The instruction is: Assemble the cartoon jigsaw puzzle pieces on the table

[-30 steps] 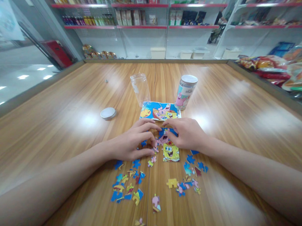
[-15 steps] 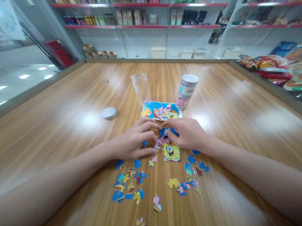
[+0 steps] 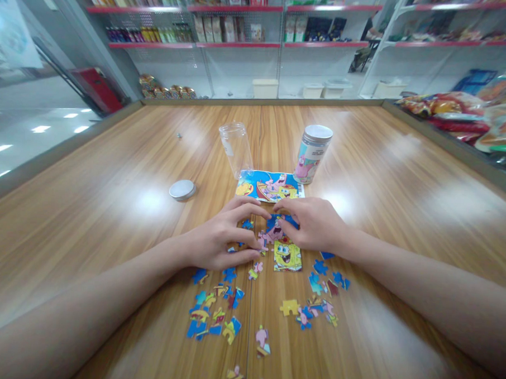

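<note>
Both hands rest on the wooden table point(image 3: 110, 205) over a partly joined cartoon puzzle point(image 3: 286, 252). My left hand point(image 3: 221, 238) curls its fingers, the tips pinching a small pink piece at the puzzle's left edge. My right hand point(image 3: 314, 223) lies curved over the puzzle's top, its fingertips pressing the blue and pink pieces there. Just beyond the hands lies a printed picture card point(image 3: 270, 186). Several loose puzzle pieces point(image 3: 216, 313) are scattered nearer to me, with more loose pieces point(image 3: 319, 304) on the right.
A clear empty jar point(image 3: 235, 143) and a labelled jar with a white lid point(image 3: 313, 153) stand behind the card. A round metal lid point(image 3: 182, 190) lies to the left. Store shelves point(image 3: 238, 43) line the back; snack bags point(image 3: 461, 109) pile at the right edge.
My left fingers have lifted and shifted slightly at the puzzle's left edge, showing a blue piece beneath. The right hand has hardly moved.
</note>
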`<move>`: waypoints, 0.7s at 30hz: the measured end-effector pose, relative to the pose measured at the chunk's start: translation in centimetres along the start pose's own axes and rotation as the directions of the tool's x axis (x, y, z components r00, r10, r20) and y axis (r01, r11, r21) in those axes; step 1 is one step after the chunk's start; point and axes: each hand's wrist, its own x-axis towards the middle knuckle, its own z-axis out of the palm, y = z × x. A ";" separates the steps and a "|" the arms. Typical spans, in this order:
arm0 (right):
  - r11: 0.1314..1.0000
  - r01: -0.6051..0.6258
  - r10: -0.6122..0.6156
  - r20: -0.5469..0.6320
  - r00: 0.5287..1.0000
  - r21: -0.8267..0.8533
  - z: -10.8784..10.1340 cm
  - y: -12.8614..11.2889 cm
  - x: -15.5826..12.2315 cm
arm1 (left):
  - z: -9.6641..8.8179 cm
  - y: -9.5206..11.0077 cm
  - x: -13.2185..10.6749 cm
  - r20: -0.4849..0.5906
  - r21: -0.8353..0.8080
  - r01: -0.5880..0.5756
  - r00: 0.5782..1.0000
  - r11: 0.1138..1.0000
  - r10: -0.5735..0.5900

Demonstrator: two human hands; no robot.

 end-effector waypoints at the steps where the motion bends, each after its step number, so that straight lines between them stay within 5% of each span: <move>1: 1.000 0.001 -0.001 0.001 1.000 -0.005 0.0 0.0 0.0 | 0.0 0.0 0.0 -0.001 0.003 -0.013 1.000 1.000 0.013; 21: 1.000 0.005 -0.005 0.003 1.000 -0.001 0.0 0.0 0.0 | -0.4 0.1 -0.3 0.077 0.002 -0.033 0.997 0.999 0.032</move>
